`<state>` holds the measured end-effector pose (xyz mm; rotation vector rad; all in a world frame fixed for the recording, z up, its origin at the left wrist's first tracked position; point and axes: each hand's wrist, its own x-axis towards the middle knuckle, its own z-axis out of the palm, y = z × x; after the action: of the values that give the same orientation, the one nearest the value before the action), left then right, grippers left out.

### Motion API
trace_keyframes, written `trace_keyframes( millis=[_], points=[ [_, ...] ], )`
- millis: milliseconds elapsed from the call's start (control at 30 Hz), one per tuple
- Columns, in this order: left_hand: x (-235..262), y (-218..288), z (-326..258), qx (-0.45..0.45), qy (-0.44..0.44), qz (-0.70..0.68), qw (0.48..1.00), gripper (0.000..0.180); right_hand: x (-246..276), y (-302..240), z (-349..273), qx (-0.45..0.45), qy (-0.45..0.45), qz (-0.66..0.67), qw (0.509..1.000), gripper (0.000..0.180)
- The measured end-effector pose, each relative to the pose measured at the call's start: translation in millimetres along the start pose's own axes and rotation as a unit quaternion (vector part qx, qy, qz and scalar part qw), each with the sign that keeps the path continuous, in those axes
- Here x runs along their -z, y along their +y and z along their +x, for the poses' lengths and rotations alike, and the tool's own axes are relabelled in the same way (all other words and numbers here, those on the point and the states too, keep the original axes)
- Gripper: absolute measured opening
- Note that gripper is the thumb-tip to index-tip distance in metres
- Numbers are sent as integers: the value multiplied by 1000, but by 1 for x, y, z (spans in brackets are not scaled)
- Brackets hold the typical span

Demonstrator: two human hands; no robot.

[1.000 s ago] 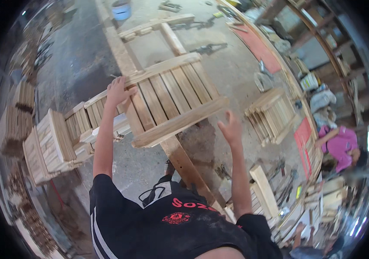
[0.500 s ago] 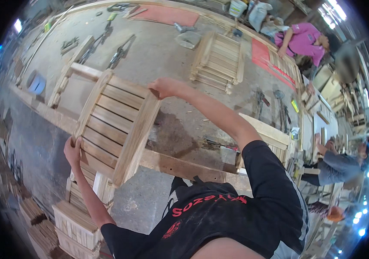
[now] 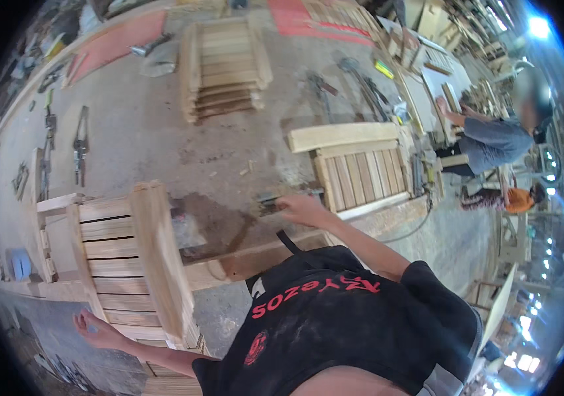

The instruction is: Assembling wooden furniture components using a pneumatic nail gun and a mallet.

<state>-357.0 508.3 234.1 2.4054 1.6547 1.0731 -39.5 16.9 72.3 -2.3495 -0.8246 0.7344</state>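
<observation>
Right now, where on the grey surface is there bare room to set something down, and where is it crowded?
The grey surface is bare between the long tool, the panel stack and the slatted panel beside the left hand. A smaller patch divides the stack from the tools to its right. The board and slatted frame crowd the right.

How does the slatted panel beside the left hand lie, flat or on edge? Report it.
The slatted panel lies flat: its broad face points up at the camera.

Woodworking workshop: stacked slatted wooden panels, metal tools lying about, co-worker at cluttered workplace.
</observation>
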Motion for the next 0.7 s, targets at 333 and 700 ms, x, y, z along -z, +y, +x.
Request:
trace_keyframes(
  millis=[333,700],
  points=[
    [-120,334,-294,-126,-495,-392,765,20,66,228,-238,-291,382,178,859,15],
    [-198,378,-457,2,-625,-161,764,35,248,547,-295,-493,370,-203,761,55]
  ],
)
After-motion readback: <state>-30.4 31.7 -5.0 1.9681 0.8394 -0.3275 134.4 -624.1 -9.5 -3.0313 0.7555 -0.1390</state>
